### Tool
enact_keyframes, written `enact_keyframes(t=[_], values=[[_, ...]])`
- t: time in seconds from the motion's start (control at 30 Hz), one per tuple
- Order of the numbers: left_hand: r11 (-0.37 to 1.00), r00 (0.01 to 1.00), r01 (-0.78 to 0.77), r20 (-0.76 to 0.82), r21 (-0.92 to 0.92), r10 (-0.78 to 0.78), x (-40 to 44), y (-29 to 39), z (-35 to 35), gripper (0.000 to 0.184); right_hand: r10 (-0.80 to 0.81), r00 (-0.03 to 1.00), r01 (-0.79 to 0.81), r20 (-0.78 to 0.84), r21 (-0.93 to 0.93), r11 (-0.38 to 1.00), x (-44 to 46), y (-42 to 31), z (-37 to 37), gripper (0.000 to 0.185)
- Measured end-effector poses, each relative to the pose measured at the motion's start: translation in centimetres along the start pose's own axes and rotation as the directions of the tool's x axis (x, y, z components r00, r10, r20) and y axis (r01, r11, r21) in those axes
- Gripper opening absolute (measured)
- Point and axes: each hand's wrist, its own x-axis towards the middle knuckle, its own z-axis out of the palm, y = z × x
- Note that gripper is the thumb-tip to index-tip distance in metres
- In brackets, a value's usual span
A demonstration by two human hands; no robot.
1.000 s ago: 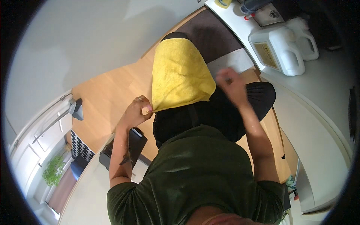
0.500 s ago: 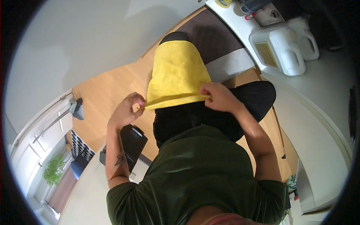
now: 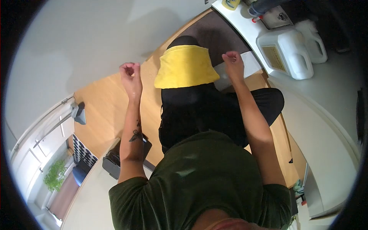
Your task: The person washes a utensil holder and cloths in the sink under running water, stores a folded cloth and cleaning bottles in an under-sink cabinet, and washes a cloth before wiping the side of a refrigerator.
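Observation:
A yellow cloth (image 3: 186, 67) lies across the knee of my black trousers, wider at its near edge and shorter along the leg, with what looks like a fold. My left hand (image 3: 131, 71) is raised to the left of the cloth, clear of it, its fingers curled so that the tips come close to the thumb. To the right of the cloth is my right hand (image 3: 234, 63), also off it, with thumb and fingers curled together. No object shows in either hand, but the inside of each pinch is too small to make out.
White jugs (image 3: 285, 51) stand on the counter (image 3: 333, 80) at the right, near a yellow container (image 3: 230, 4). A dark box (image 3: 112, 160) is beside my left forearm. Grey wall and wooden floor lie at the left, with a green plant (image 3: 55, 174) farther off.
Both hands have come off the cloth's near edge and moved forward to either side. The cloth now covers less of the leg, its near edge farther from my body.

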Motion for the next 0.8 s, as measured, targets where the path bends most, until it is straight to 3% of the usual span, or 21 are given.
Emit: enact_keyframes(t=[0.03,0.07,0.1,0.13,0.17,0.2,0.23,0.27,0.3,0.33,0.4,0.47,0.53,0.67,0.77,0.8], values=[[0.968,0.97,0.243,0.042,-0.067,-0.24,0.0,-1.4,-1.1,0.024,-0.004,1.0,0.004,0.006,-0.001,1.0,0.0,0.1,-0.6,0.037],[0.873,0.881,0.472,0.097,-0.122,-0.463,-0.2,-3.0,-2.0,0.024,0.157,0.985,-0.162,0.078,0.067,0.984,0.0,0.2,-1.5,0.035],[0.853,0.873,0.478,0.006,-0.209,-0.487,-0.6,-4.6,-2.1,0.032,0.306,0.938,-0.326,0.16,0.121,0.937,0.1,0.2,-2.0,0.034],[0.853,0.872,0.478,-0.002,-0.211,-0.489,-1.3,-6.5,-2.3,0.032,0.301,0.939,-0.322,0.167,0.119,0.939,0.0,0.7,-2.0,0.034],[0.893,0.892,0.43,0.092,0.13,-0.443,-2.1,-8.3,-2.4,0.035,0.296,0.942,-0.332,0.161,0.287,0.899,-0.1,1.6,-1.7,0.032],[0.842,0.885,0.302,0.197,0.447,-0.422,-2.3,-9.2,-2.4,0.04,0.291,0.944,-0.33,0.154,0.448,0.831,-0.2,2.0,-1.5,0.03],[0.843,0.886,0.303,0.196,0.445,-0.421,-2.1,-8.9,-2.1,0.04,0.313,0.921,-0.382,0.232,0.376,0.844,-0.8,0.8,-1.4,0.038],[0.852,0.833,0.303,0.315,0.427,-0.455,-2.1,-8.1,-1.4,0.045,0.314,0.921,-0.382,0.231,0.375,0.845,-0.8,0.8,-0.9,0.038],[0.86,0.767,0.307,0.429,0.408,-0.477,-2.1,-7.2,-0.6,0.05,0.309,0.89,-0.406,0.335,0.275,0.871,-0.6,0.8,-0.4,0.039],[0.86,0.767,0.307,0.429,0.407,-0.477,-1.5,-5.7,0.1,0.05,0.311,0.845,-0.417,0.435,0.173,0.892,-0.5,0.7,0.2,0.04],[0.667,0.514,0.732,0.532,0.135,-0.673,-0.2,-2.7,1.8,0.04,0.296,0.83,-0.448,0.472,0.25,0.858,-0.7,-0.5,1.3,0.038],[0.633,0.512,0.771,0.527,0.065,-0.678,-0.1,-2.7,3.4,0.037,0.271,0.817,-0.472,0.509,0.322,0.821,-0.6,-1.4,2.1,0.037],[0.596,0.569,0.794,0.487,-0.116,-0.663,-0.3,-3.2,4.4,0.031,0.278,0.839,-0.456,0.468,0.327,0.828,-0.6,-1.6,2.6,0.035],[0.619,0.605,0.765,0.527,-0.177,-0.597,-0.3,-3.9,5.1,0.024,0.29,0.832,-0.461,0.473,0.301,0.835,-0.5,-1.6,2.8,0.028],[0.643,0.63,0.753,0.438,-0.141,-0.642,-0.2,-3.9,5.0,0.019,0.348,0.815,-0.517,0.463,0.31,0.798,-0.7,-1.6,2.7,0.022],[0.695,0.704,0.692,0.397,-0.198,-0.588,-0.1,-4.0,4.8,0.017,0.319,0.839,-0.478,0.44,0.32,0.818,-0.7,-1.5,2.5,0.02]])
